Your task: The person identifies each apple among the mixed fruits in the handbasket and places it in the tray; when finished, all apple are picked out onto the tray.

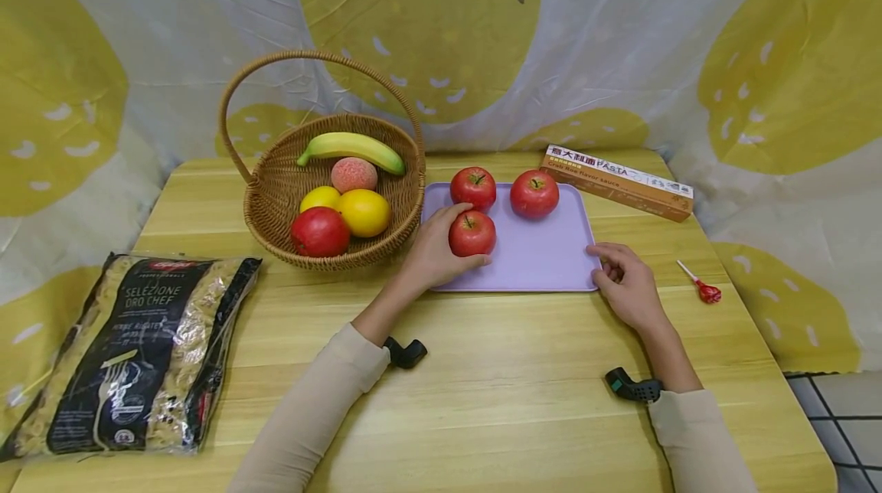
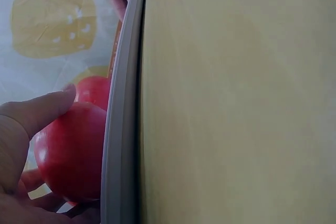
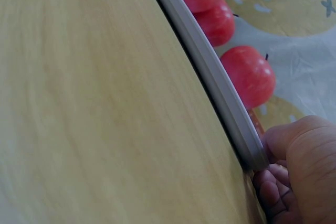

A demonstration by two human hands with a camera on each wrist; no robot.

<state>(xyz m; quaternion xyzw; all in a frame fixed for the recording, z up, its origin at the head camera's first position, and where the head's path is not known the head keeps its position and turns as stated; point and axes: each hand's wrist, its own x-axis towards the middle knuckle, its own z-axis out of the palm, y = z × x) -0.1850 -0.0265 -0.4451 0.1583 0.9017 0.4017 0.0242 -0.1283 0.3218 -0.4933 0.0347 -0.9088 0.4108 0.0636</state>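
Observation:
Three red apples sit on a lilac tray [image 1: 544, 256]. My left hand [image 1: 436, 246] curls around the front-left apple [image 1: 472, 233], thumb on its near side and fingers round its far side. In the left wrist view, that apple [image 2: 73, 150] stands inside the tray's raised rim. Right behind it is a second apple [image 1: 473, 188], and the third apple [image 1: 534, 194] sits farther right. At the tray's right edge, near the front corner, my right hand [image 1: 625, 282] pinches the rim. The right wrist view shows the thumb [image 3: 278, 141] against the tray's corner, fingers curled below.
Left of the tray stands a wicker basket [image 1: 269, 221] with a tall handle, holding a banana, a peach and other fruit. A pasta bag [image 1: 138, 355] lies at the left. Behind the tray's right side is a pasta box [image 1: 616, 183]; a red lollipop [image 1: 707, 292] lies to the right.

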